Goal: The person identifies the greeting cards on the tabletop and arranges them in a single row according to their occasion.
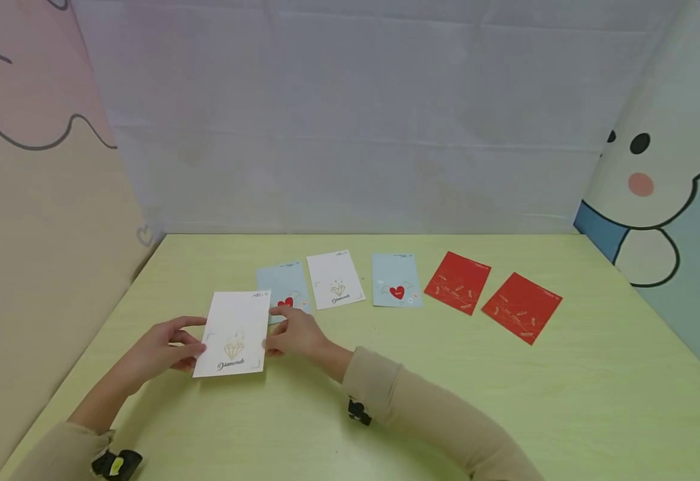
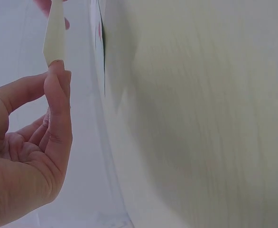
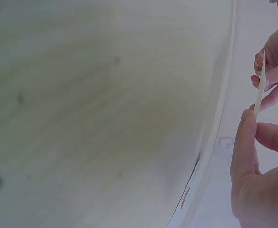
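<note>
White "Diamonds" card (image 1: 232, 331) held above the left part of the table (image 1: 386, 414), a shadow cast below it. Both hands engaged: card's left edge pinched by the left hand (image 1: 169, 344), right edge pinched by the right hand (image 1: 294, 333). In both wrist views the card is seen nearly edge-on, clear of the tabletop. Behind it, a row is laid out: left blue card (image 1: 282, 275), partly covered from the head view by the held card and right hand; second white card (image 1: 333, 272); right blue card (image 1: 395, 268), red heart printed; then inner red card (image 1: 458, 277) and outer red card (image 1: 523, 304), both set askew.
</note>
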Available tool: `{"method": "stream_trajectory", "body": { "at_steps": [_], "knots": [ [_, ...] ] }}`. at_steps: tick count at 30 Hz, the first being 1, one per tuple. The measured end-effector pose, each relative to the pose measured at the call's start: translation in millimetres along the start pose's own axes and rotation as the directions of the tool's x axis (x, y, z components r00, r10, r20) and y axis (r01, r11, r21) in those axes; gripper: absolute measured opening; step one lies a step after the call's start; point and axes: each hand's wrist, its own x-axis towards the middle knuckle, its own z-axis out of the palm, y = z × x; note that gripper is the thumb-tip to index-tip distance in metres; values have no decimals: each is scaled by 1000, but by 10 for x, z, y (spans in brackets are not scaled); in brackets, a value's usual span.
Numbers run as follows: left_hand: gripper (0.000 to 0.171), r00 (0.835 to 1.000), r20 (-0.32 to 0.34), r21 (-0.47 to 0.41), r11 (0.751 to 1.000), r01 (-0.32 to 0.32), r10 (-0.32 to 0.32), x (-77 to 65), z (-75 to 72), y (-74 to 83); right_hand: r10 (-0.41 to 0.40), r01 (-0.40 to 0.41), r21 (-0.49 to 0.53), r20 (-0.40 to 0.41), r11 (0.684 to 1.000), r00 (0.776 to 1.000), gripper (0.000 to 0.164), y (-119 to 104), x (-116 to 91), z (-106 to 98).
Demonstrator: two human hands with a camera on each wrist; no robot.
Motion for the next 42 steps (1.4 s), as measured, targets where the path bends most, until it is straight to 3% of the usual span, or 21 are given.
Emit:
{"method": "stream_trajectory", "body": {
  "at_steps": [11,19,29,42],
  "knots": [
    [48,999,42,-2,1000,9,-9,-153,-81,-92,50,-51,-60,-12,997,999,49,30,-150,228],
    [47,997,81,-8,1000,22,-21,-213,-173,-206,69,-69,-11,6,998,998,44,38,-159,354],
    [43,989,137,44,998,47,-52,-254,-209,-296,128,-130,28,75,991,989,41,14,-199,418],
    [39,986,147,83,995,63,-75,-247,-238,-388,179,-182,14,110,983,978,45,0,-153,482]
  ]
}}
